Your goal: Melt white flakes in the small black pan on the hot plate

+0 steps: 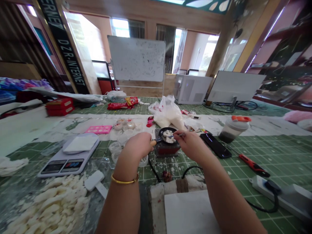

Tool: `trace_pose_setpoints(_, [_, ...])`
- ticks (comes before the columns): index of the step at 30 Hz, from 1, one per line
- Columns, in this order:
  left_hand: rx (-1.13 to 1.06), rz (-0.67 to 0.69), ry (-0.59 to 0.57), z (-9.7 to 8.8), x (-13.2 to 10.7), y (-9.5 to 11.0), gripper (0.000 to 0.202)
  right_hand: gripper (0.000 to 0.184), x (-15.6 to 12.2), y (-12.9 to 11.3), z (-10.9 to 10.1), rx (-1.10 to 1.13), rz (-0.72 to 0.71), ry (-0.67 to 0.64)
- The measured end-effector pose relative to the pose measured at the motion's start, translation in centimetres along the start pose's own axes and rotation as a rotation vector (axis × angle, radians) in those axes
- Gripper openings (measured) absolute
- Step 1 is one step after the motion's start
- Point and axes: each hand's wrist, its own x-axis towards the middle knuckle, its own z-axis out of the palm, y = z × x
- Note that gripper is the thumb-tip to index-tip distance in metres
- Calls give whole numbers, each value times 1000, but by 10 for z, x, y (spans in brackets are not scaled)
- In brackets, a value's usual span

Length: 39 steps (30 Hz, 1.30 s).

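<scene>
Green gridded mat covers the table. Whiteboard stands at the far edge, with a white box and a monitor back to its right.

Near left: pile of white chunks. Behind it is a digital scale with a white slab on top. Mid-table: clear plastic bag of white stuff. Right side: power strip, shaker cup, dark phone, red-handled cutter.

Centre: red heater block with a small black pan sitting on it and white lumps inside.

Left hand is fisted around the pan's handle, gold bangle on the wrist. Right hand is just beside the pan, pinching a thin tool with its tip over the lumps. Can't tell what kind of tool. Hands are close together, not touching.
</scene>
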Motion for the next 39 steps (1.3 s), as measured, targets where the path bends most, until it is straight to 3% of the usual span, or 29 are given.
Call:
trace_pose_setpoints(5, [6,11,-3,1,1,-1,22,27,-1,2,-3,9,-10,70])
trace_pose_setpoints(10, [-4,12,6,1,1,-1,22,25,-2,0,-4,-1,8,1])
trace_pose_setpoints(15, [-7,6,-3,0,-1,-1,22,28,-2,0,-4,19,-7,80])
trace_pose_setpoints(21, [0,9,-5,-1,-2,0,22,27,-1,1,-1,-1,21,-11])
trace_pose_setpoints(39, [10,13,10,1,0,-2,21,27,4,6,3,29,2,13])
